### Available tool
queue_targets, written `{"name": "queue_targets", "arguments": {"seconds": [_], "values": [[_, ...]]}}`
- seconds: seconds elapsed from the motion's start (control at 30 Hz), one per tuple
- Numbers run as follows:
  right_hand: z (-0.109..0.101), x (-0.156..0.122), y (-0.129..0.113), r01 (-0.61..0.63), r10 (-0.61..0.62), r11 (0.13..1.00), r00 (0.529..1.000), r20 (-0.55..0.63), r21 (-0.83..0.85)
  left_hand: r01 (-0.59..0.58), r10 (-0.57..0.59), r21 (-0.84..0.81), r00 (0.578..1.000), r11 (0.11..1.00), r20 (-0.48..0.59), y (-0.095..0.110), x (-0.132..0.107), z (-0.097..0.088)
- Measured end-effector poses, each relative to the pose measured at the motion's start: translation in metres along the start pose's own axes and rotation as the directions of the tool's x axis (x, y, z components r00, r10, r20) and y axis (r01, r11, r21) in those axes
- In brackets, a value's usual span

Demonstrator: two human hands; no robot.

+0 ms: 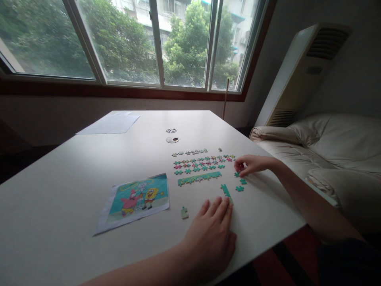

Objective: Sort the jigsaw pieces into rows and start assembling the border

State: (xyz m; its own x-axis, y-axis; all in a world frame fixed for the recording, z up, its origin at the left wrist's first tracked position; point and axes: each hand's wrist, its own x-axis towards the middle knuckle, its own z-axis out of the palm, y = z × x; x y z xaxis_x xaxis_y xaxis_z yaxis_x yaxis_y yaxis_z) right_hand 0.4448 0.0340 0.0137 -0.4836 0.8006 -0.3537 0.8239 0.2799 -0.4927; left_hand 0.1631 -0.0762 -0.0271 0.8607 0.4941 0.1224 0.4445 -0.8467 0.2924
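Observation:
My left hand (210, 232) lies flat on the white table, its fingertips over the lower end of a short joined strip of green jigsaw pieces (225, 190). To the right, my right hand (251, 163) is curled, thumb and fingers at a green jigsaw piece (237, 174) that they partly cover. Two loose green pieces, one of them a jigsaw piece (239, 188) nearest me, lie just below that hand. A longer assembled strip (199, 178) sits left of the short one. One pale green edge piece (184, 212) rests left of my left hand.
Several rows of loose jigsaw pieces (202, 163) lie beyond the long strip. A cartoon reference picture (138, 196) is at left. Two round discs (172, 140) and a white paper sheet (108, 124) lie farther back. A cream sofa (327, 139) stands right of the table (74, 178).

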Motion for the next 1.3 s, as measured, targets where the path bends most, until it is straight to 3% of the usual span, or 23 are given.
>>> {"name": "queue_targets", "arguments": {"seconds": [0.3,0.43,0.57,1.03,1.3], "values": [[0.008,0.006,-0.019,0.178,-0.174,0.959,0.984,-0.036,0.219,-0.003,0.003,0.009,1.0,1.0,-0.009,0.001,0.001,-0.003],[0.017,0.011,-0.029,0.215,-0.2,0.901,0.977,-0.079,0.376,0.012,-0.012,0.006,1.0,1.0,-0.015,0.002,0.001,-0.004],[0.024,0.014,-0.039,0.244,-0.214,0.868,0.97,-0.118,0.432,0.007,-0.007,0.005,1.0,1.0,-0.012,0.003,0.002,-0.005],[0.029,0.018,-0.049,0.277,-0.234,0.911,0.957,-0.171,0.304,-0.004,0.004,-0.004,1.0,1.0,-0.008,0.002,0.002,-0.005],[0.027,0.013,-0.054,0.265,-0.255,0.963,0.953,-0.161,0.04,-0.004,0.004,0.005,1.0,1.0,-0.003,0.003,0.002,-0.006]]}}
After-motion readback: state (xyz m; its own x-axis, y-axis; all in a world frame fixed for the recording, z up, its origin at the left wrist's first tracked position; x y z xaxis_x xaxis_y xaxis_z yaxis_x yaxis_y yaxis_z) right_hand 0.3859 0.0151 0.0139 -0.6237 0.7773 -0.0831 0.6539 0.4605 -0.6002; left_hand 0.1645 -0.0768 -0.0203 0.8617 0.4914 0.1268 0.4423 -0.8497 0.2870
